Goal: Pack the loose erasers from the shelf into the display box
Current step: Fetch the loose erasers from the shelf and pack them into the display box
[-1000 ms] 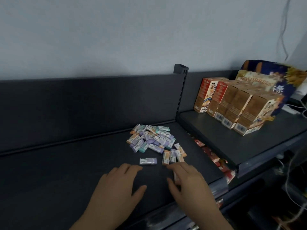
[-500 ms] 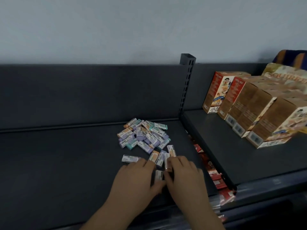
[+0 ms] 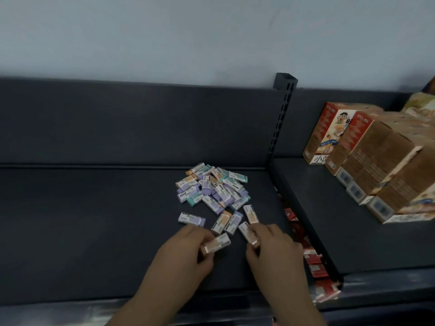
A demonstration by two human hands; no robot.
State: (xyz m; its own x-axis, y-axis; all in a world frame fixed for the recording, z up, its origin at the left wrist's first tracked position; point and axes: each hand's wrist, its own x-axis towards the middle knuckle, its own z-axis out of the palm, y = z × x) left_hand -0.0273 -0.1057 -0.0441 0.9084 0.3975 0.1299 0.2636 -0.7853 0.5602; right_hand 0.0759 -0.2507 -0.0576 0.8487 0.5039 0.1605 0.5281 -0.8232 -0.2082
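Since half a second ago, both hands have drawn apart from their huddle at the near edge of the eraser pile (image 3: 213,188), and each now has an eraser of its own. Left hand (image 3: 186,251): its fingers (image 3: 207,235) are closed narrowly on an orange-ended eraser (image 3: 216,242), pinched at one end between thumb and fingertips, with the sleeved end sticking out toward the pile. Right hand (image 3: 274,249): its fingers (image 3: 261,229) are curled on a second eraser (image 3: 247,232), which lies slanted under the fingertips with its orange end nearest the thumb; whether it is lifted off the shelf (image 3: 82,231) or pressed on it I cannot tell.

Just on the near side of the pile lie four stragglers: a lilac one (image 3: 191,218) to the near left, two side by side (image 3: 226,222) straight in front, and an orange one (image 3: 251,214) to the near right, touching the right fingertips. Most of the pile is a loose heap of lilac, teal and orange erasers in white sleeves, at the back of the dark shelf, close to the slotted upright (image 3: 281,118).

To the right of the pile, past the upright, a higher shelf (image 3: 329,231) carries a row of brown and red cartons (image 3: 367,165). Red packets (image 3: 315,267) show in the gap below it. The display box does not show.
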